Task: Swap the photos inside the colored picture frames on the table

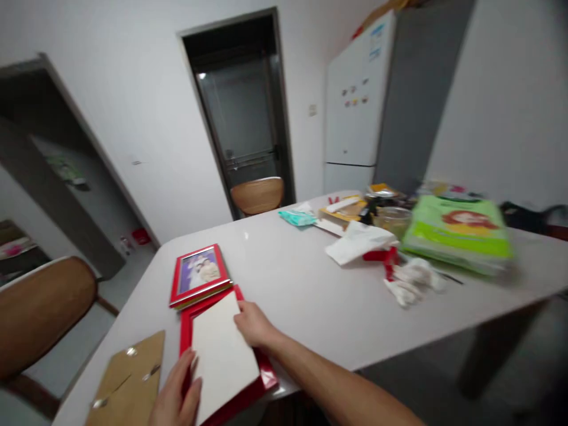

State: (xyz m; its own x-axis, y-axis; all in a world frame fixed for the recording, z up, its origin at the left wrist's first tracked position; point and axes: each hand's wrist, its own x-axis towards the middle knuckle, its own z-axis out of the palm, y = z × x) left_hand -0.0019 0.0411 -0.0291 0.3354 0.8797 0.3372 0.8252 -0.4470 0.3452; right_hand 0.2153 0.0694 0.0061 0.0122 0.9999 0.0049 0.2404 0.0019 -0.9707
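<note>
A white sheet of card [224, 355] lies tilted over a red picture frame [185, 334] at the near edge of the table. My right hand [254, 323] pinches the card's upper right edge. At its lower left edge my left hand [177, 390] has its thumb and fingers closed on the card. Just beyond is a second red photo frame [199, 273] with a picture in it, touching the first one. A brown backing board [128, 381] with metal clips rests on the table to the left of my left hand.
On the right of the white table [284, 278] are a green plastic pack [459, 231], white gloves [415, 281], crumpled white paper [361, 239], a clear tub [393, 220] and a teal packet [298, 217]. Chairs stand at the left [48, 313] and far side [257, 195].
</note>
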